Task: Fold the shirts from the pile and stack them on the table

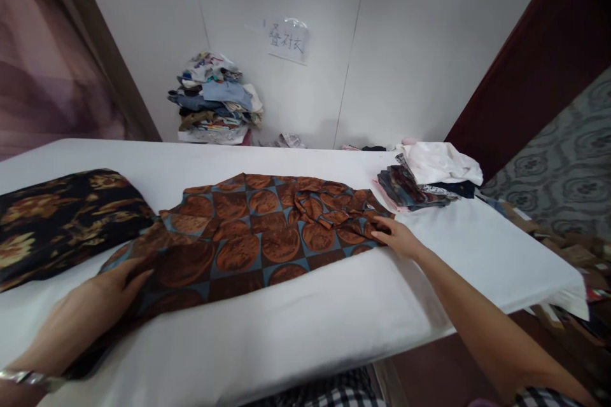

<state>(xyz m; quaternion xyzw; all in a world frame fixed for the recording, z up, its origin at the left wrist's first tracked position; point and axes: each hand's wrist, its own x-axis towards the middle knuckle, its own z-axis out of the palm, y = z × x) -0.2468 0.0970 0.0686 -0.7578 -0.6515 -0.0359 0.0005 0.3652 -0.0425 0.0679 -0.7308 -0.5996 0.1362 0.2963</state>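
Across the middle of the white tabletop (305, 324), seen from the head camera, lies a brown shirt (248, 235), spread mostly flat. No box or basket shows anywhere (only cloth). At the left edge rests a folded dark floral garment (57, 216), touching the shirt's sleeve; toward the far right corner sits a stack of folded clothes (424, 181), just beside the collar end. Beyond the far edge, a heap of clothes (214, 102) leans against the wall under a paper sign (287, 40). Bearing copper circles on blue-and-brown checks, the shirt is rumpled near the collar. Left hand (90, 311) presses flat and open on the hem end; right hand (398, 238) lies open, fingertips on the collar end, gripping nothing.
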